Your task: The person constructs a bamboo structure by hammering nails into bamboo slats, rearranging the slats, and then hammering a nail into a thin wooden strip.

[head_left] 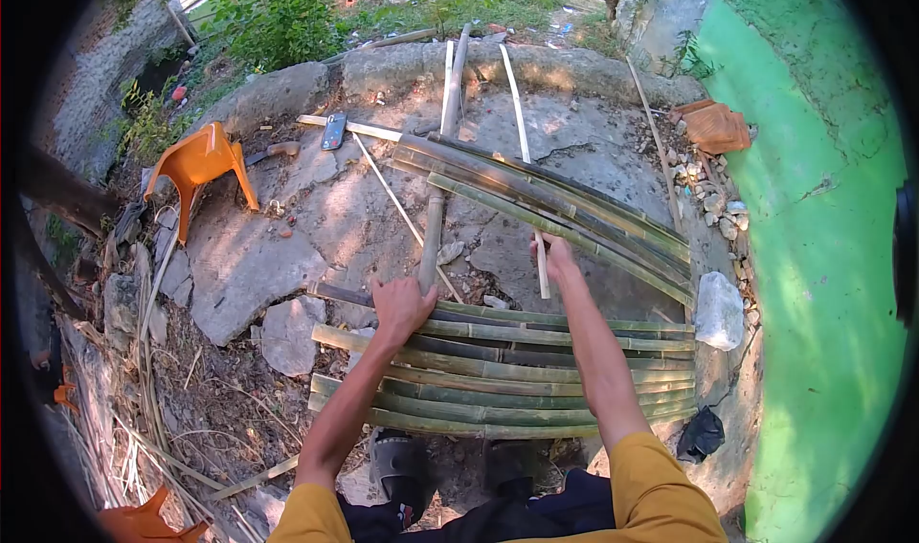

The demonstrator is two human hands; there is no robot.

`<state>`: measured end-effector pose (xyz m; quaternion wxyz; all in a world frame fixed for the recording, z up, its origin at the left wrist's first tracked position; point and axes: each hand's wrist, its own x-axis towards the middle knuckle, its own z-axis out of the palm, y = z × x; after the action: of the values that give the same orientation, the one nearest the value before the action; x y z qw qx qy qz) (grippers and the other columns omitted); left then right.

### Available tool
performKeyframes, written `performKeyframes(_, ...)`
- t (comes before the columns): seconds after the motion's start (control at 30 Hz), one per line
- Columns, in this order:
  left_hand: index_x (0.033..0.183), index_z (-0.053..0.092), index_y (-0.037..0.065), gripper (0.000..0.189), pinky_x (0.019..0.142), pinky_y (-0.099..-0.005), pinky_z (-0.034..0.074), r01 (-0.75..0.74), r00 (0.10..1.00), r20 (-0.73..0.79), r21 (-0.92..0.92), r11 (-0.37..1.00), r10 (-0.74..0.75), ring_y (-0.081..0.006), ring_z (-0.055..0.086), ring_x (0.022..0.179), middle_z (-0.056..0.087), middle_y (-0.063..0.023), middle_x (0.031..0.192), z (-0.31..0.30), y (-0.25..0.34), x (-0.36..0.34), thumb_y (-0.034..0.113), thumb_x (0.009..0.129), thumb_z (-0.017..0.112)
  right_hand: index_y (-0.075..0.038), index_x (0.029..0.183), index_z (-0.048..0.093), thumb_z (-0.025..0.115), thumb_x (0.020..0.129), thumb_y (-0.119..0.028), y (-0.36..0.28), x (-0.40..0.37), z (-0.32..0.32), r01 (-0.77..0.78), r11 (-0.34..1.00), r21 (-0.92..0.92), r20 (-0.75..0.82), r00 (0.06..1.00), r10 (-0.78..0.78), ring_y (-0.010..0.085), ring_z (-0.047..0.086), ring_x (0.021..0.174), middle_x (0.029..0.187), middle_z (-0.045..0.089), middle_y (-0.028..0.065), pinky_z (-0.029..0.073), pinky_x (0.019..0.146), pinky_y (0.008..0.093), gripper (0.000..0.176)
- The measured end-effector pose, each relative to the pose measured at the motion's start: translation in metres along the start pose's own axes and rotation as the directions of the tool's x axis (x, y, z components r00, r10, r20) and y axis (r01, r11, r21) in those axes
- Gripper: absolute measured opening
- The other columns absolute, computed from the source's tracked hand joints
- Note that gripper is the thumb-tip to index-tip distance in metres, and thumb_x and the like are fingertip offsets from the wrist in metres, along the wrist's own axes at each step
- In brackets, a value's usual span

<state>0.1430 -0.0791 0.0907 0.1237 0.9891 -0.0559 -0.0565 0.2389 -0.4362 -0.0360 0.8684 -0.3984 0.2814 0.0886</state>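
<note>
My left hand [402,309] is closed over the far edge of a split bamboo slat [498,315], beside a round bamboo pole [433,242]; its fingertips are partly hidden. My right hand [557,258] grips a pale bamboo strip [544,273], whose length runs away under the farther slats. Several green and dark slats [517,397] lie side by side across the ground close to my feet. Beyond my hands, another bundle of slats [565,208] lies slanted over the pole and the pale strips.
An orange plastic chair [203,170] stands at the left, near a phone [333,132] on the concrete. A white stone block [719,310] touches the slats' right ends. A black bag [701,434] and a green wall [814,256] are at the right. Loose strips litter the lower left.
</note>
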Motion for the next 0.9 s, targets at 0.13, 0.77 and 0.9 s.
performKeyframes(0.13, 0.083, 0.074, 0.003, 0.05, 0.097, -0.0522, 0.035, 0.013, 1.0, 0.009, -0.016, 1.0, -0.013, -0.036, 0.07, 0.075, 0.073, -0.0196, 0.079, 0.017, -0.005, 0.0, 0.051, 0.089, 0.061, 0.0, 0.126, 0.058, 0.046, 0.108, -0.018, 0.013, -0.049, 0.029, -0.172, 0.966, -0.192, 0.151, 0.967, 0.203, 0.0193, 0.066, 0.081, 0.097, 0.062, 0.0085, 0.061, 0.072, 0.0367, 0.028)
performKeyframes(0.77, 0.083, 0.076, 0.003, 0.052, 0.097, -0.0509, 0.035, 0.026, 1.0, 0.009, -0.065, 0.998, -0.026, -0.0356, 0.07, 0.074, 0.073, -0.02, 0.078, 0.034, -0.01, 0.002, 0.052, 0.088, 0.062, -0.001, 0.129, 0.053, 0.046, 0.107, -0.011, 0.028, -0.119, 0.026, -0.058, 0.985, -0.165, 0.109, 0.991, 0.077, 0.0162, 0.062, 0.078, 0.099, 0.063, 0.0106, 0.056, 0.066, 0.0282, 0.025)
performKeyframes(0.9, 0.087, 0.077, 0.005, 0.047, 0.098, -0.0508, 0.036, 0.051, 0.998, 0.03, -0.075, 0.996, -0.049, -0.0354, 0.07, 0.079, 0.074, -0.0188, 0.082, 0.051, -0.014, 0.017, 0.05, 0.086, 0.063, -0.002, 0.133, 0.05, 0.045, 0.108, -0.012, 0.056, -0.187, 0.018, -0.122, 0.945, -0.305, 0.109, 0.981, 0.162, 0.0176, 0.063, 0.081, 0.096, 0.062, 0.0107, 0.056, 0.071, 0.0291, 0.028)
